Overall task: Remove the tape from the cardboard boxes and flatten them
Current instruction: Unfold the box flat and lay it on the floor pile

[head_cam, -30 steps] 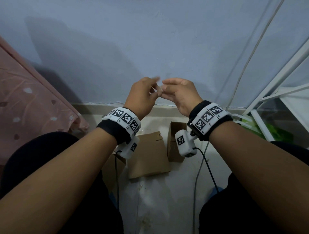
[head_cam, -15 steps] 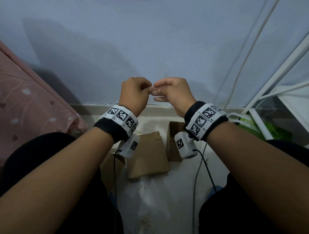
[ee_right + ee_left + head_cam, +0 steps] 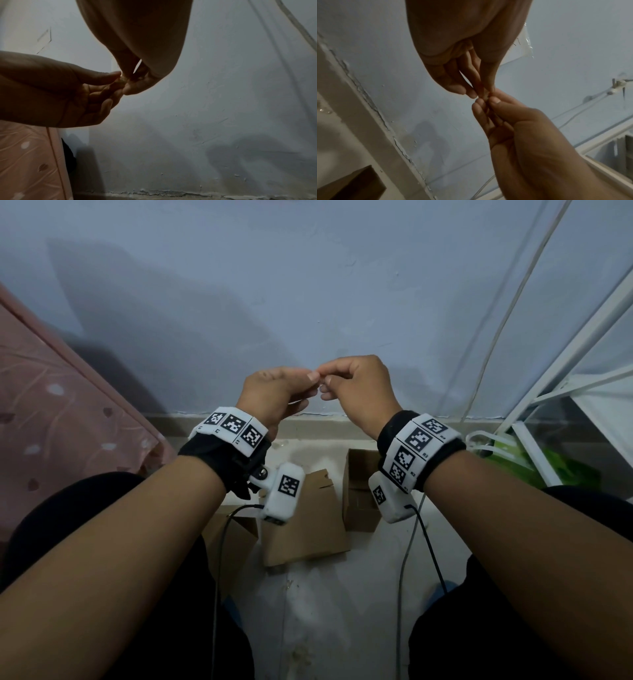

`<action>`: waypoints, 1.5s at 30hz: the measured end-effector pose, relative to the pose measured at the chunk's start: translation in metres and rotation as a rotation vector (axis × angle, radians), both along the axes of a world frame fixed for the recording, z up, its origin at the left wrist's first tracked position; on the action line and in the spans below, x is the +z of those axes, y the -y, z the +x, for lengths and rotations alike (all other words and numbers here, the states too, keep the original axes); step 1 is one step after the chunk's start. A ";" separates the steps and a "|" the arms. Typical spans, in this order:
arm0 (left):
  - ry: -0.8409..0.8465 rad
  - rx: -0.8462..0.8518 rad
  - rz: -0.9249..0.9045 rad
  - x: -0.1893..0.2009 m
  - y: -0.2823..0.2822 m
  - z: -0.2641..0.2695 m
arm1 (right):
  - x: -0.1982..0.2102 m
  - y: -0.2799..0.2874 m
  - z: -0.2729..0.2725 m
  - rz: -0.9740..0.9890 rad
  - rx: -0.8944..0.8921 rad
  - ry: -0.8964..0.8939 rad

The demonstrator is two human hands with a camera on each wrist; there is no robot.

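Observation:
Both hands are raised in front of the wall with their fingertips together. My left hand (image 3: 309,386) and right hand (image 3: 325,381) pinch a small crumpled tape wad (image 3: 122,80) between thumbs and fingers; it is barely visible in the head view. Seen from the left wrist, my left hand (image 3: 477,93) comes down from the top and my right hand (image 3: 485,102) comes up from the lower right. Below them on the floor lie a flattened cardboard box (image 3: 308,525), an open upright box (image 3: 359,494) and a third box (image 3: 233,539) by my left knee.
A pink patterned mattress (image 3: 51,412) leans at the left. A white metal rack (image 3: 565,392) with a green bag (image 3: 561,467) stands at the right. Cables (image 3: 407,559) run down the wall and across the pale floor (image 3: 325,611) between my knees.
Both hands stayed raised and touching. The fingers shifted their hold on the small tape wad, and my left wrist rolled a little so its camera faces up more.

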State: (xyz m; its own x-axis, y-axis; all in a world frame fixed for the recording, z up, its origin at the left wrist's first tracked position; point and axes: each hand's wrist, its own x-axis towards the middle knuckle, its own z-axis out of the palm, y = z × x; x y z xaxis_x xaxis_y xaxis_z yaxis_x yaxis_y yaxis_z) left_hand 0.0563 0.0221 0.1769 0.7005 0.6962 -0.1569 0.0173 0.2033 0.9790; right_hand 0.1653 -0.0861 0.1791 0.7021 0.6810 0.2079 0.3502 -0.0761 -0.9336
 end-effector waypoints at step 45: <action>-0.099 0.125 0.105 0.020 0.001 -0.004 | -0.004 0.000 -0.017 -0.075 -0.099 0.369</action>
State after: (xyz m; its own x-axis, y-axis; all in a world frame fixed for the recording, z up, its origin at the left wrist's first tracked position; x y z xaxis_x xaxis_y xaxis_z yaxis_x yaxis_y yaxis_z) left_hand 0.0521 0.0214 0.1967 0.5924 0.7928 -0.1430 0.0961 0.1067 0.9896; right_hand 0.1484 -0.0861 0.1749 0.6528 0.6362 0.4111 0.6489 -0.1896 -0.7369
